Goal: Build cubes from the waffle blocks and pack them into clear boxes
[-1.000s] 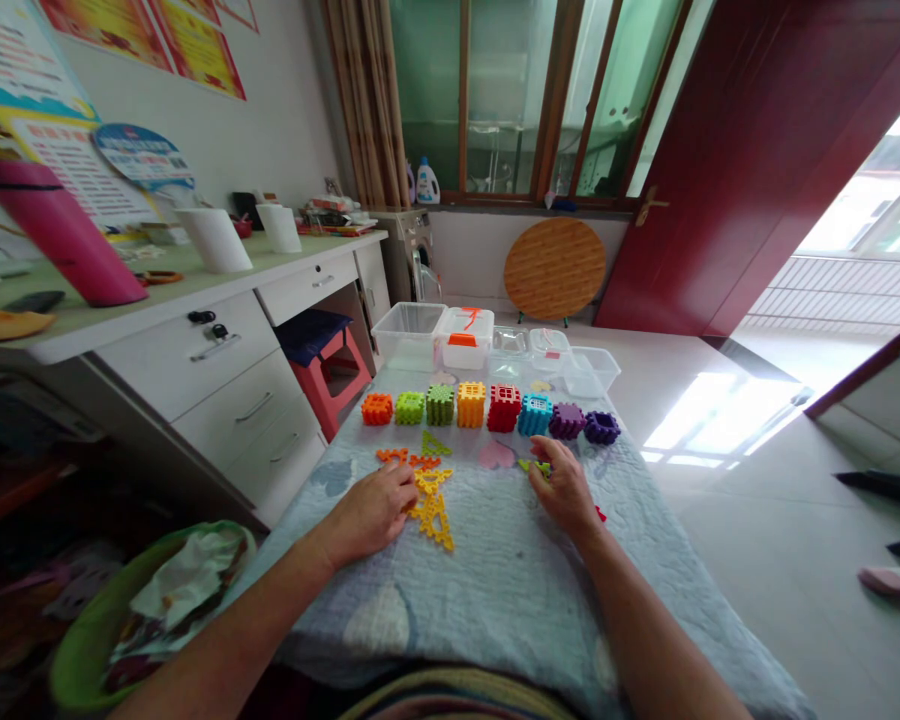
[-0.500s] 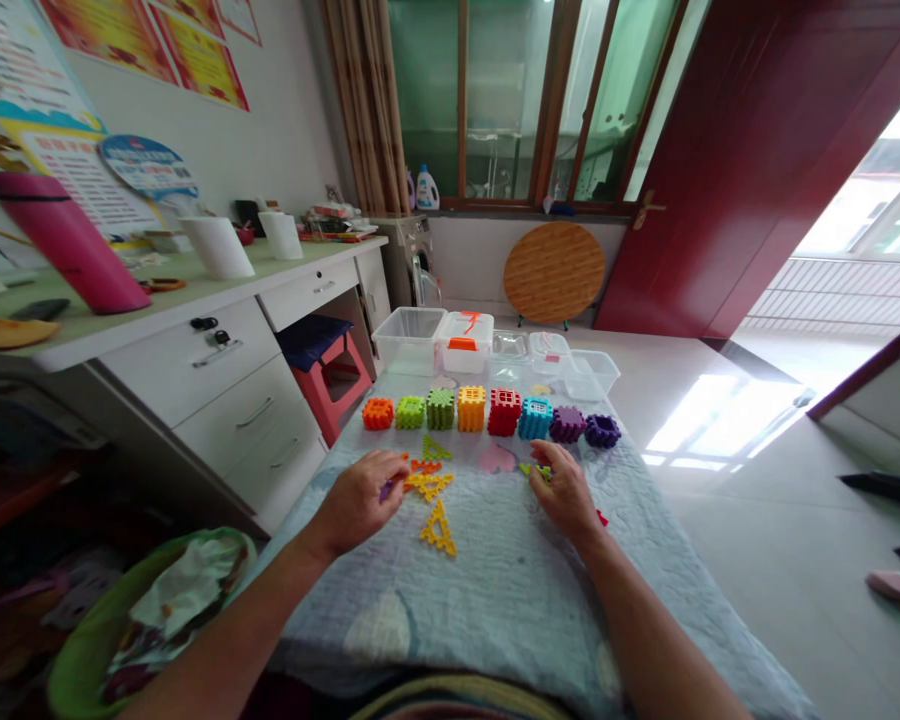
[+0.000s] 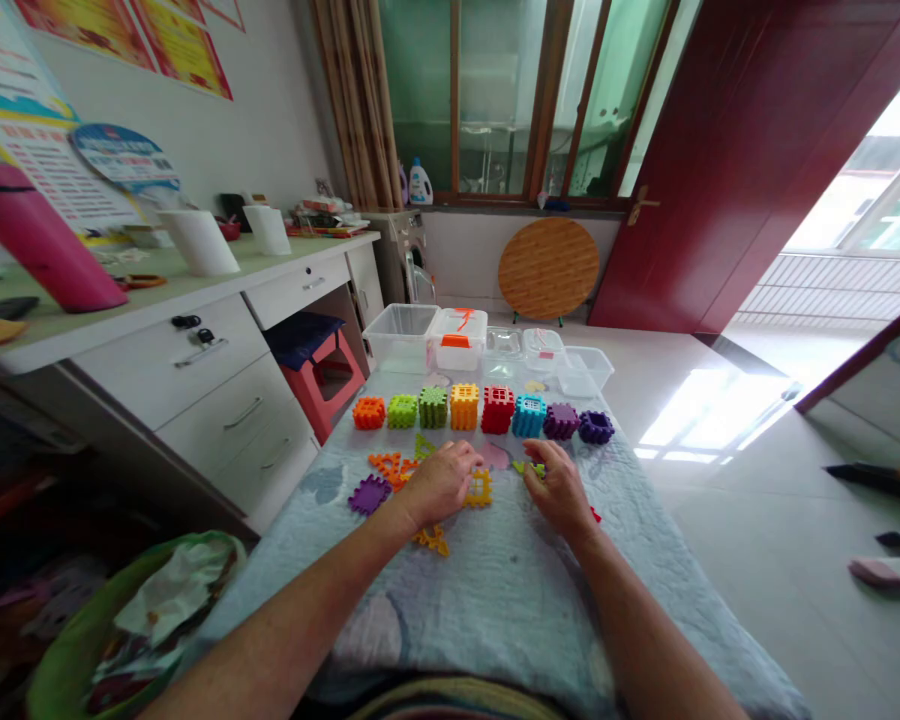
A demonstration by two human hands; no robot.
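Left hand: lying palm-down, fingers loosely curled, fingertips touching the yellow frame; whether they are pinching it cannot be told.
Yellow frame: lying flat on the quilt, just right of those fingertips.
Right hand: resting apart, fingertips covering a green piece; hold unclear.

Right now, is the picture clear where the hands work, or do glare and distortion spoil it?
Head view: left hand, right hand and toy pieces are evenly lit and sharp; sun glare whitens the floor; the doorway is washed out; the wide lens bends the edges, so the pink flask leans.
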